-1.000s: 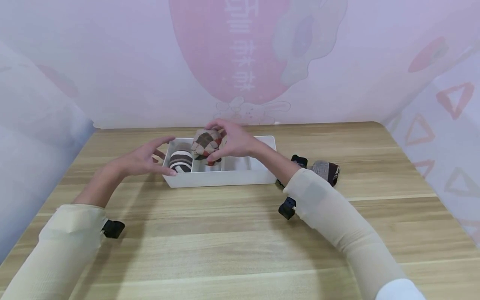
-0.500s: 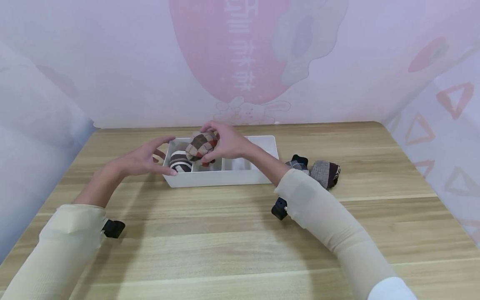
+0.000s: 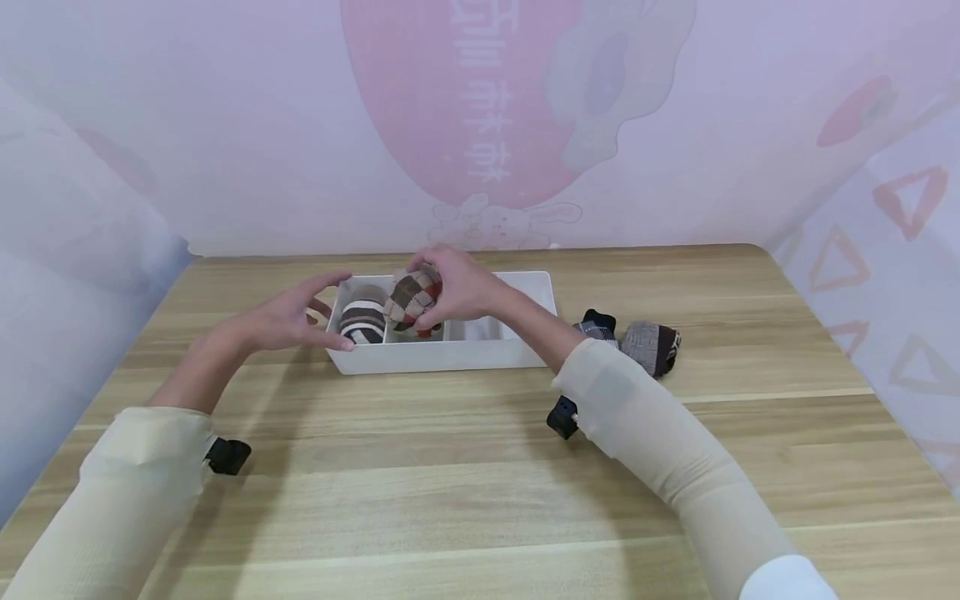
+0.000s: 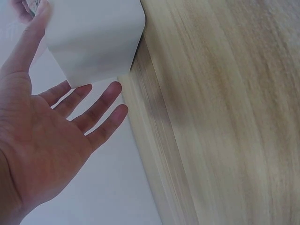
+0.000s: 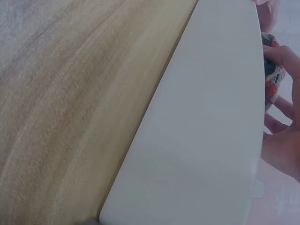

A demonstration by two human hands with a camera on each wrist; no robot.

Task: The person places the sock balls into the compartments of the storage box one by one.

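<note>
My right hand (image 3: 457,287) grips a checked sock ball (image 3: 414,297), fingers curled round it, just above the second compartment of the white tray (image 3: 450,357) on the bench (image 3: 480,467). A striped ball (image 3: 363,321) already sits in the leftmost compartment, right beside the slot I hover over. My left hand (image 3: 281,321) is open, fingers spread and relaxed, thumb against the tray's left corner, holding nothing. The risk I see is the fit: my ball looks about as wide as the slot, so if I let go while it is off-centre it may perch on the divider or roll onto the striped ball instead of dropping in. Pressing it down hard could also shove the light tray along the bench, since my left hand only touches the corner and doesn't pin it. A loose grip might let the ball unroll. Two more balls (image 3: 648,343) lie on the bench behind my right forearm, and a careless elbow could knock them.
</note>
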